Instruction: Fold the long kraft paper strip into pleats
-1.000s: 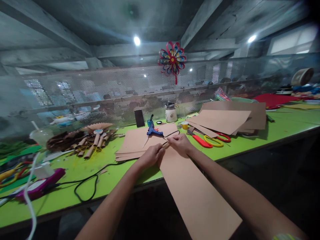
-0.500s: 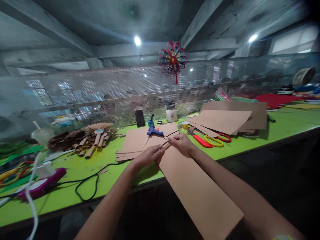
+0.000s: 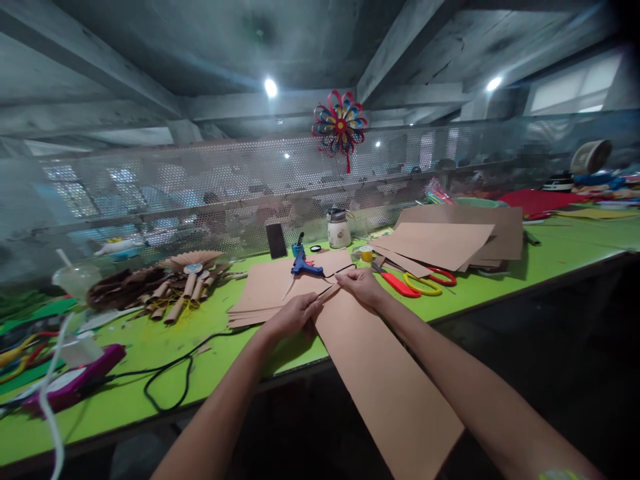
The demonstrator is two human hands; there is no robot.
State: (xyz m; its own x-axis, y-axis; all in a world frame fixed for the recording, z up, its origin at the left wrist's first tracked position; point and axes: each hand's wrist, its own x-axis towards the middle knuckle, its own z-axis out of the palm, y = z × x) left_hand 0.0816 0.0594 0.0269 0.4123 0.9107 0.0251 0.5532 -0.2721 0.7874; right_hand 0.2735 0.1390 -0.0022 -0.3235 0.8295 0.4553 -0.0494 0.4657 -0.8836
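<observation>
A long strip of brown kraft paper (image 3: pixel 385 380) slopes from the table edge down toward me, its far end folded over narrowly. My left hand (image 3: pixel 297 312) pinches the left corner of that folded end. At the fold's right side, my right hand (image 3: pixel 361 287) is closed on the paper with thumb and fingertips. Just beyond my hands, a blue glue gun (image 3: pixel 306 267) rests on a stack of brown paper sheets (image 3: pixel 260 285), its black cord running behind my right hand.
Right of my hands lie red-handled and yellow-handled scissors (image 3: pixel 423 285) and more large brown sheets (image 3: pixel 440 241). A white bottle (image 3: pixel 339 230) stands behind. To the left are rolled paper tubes (image 3: pixel 183 300), a looped black cord (image 3: pixel 189 373) and a purple power strip (image 3: pixel 75 380).
My left hand has shifted slightly left and down along the folded end, and more of the fold shows between my hands. The whole view has drifted a little.
</observation>
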